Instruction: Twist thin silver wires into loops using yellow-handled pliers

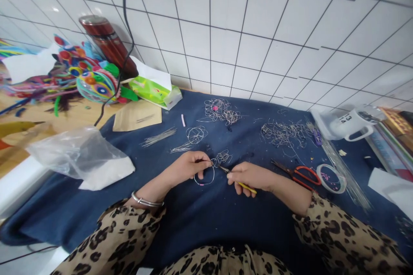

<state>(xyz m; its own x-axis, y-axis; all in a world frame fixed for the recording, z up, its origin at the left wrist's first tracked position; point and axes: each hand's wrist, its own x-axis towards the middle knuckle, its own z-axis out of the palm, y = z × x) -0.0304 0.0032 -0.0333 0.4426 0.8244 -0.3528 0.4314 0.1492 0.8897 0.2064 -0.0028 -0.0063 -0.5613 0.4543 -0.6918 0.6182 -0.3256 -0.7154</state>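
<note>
My left hand [193, 165] pinches a thin wire ring [213, 176] at its top right. Small pink beads [201, 184] sit at the low point of the ring. In my right hand [247, 176] is a pair of pliers with yellow handles [248, 187]; the dark jaws point left, close to the pinched part of the ring. Whether the jaws touch the wire I cannot tell. Just beyond the ring lies a small tangle of wire loops [223, 156] on the dark blue cloth [193, 223].
Wire tangles [217, 109] and straight wire bundles [159, 136] lie on the cloth. Red-handled scissors [306, 175], a round bead dish [331, 179] and a white mug [351, 124] are right. A plastic bag [77, 150], green tissue pack [155, 90] and red thermos [109, 45] are left.
</note>
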